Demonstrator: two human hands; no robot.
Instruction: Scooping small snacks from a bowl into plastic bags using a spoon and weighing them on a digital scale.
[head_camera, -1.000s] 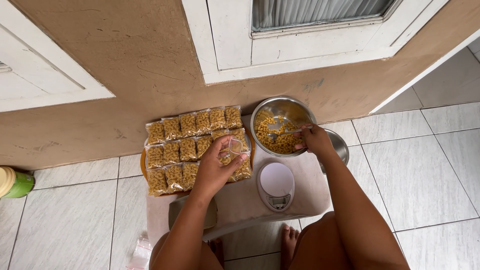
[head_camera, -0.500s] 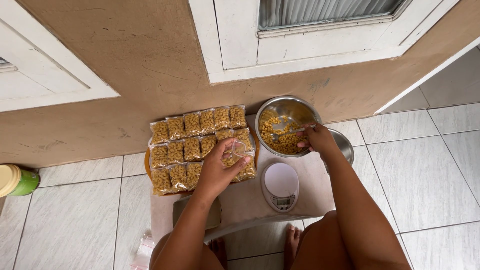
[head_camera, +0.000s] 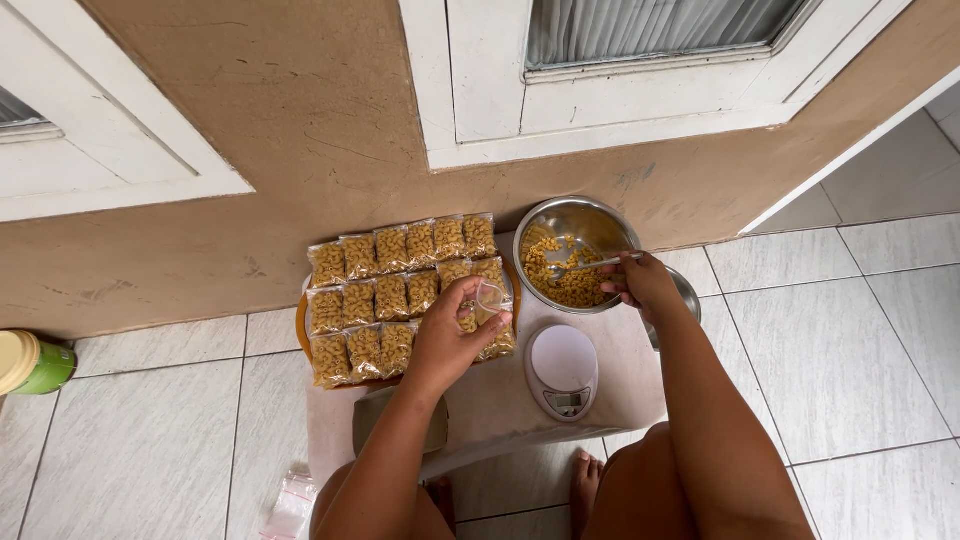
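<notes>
- The spoon (head_camera: 592, 264) lies with its long axis running left to right, nearly level; its bowl end points left into the steel bowl (head_camera: 600, 222) and its handle end points right, into the right hand (head_camera: 640, 283)
- The right hand is closed around the spoon's handle, fingers curled over it, and sits at the right rim of the steel bowl; the spoon's bowl end rests among the yellow pasta (head_camera: 560, 275) well left of that hand
- The left hand (head_camera: 455, 335) pinches a small clear plastic bag (head_camera: 489, 297) between thumb and fingers; the bag stands upright above the fingertips, its mouth open and facing up, on the far right side of the hand
- That bag hangs over the right edge of the rows of filled pasta packets (head_camera: 385, 295), which lie flat on a round orange tray (head_camera: 301, 325)
- A white kitchen scale (head_camera: 562, 365) sits on the counter (head_camera: 500, 400) near the steel bowl, between the two forearms, just right of the left hand
- A second steel bowl (head_camera: 688, 290) shows partly behind the right wrist
- A green container with a pale lid (head_camera: 30, 362) stands on the floor far left, well apart
</notes>
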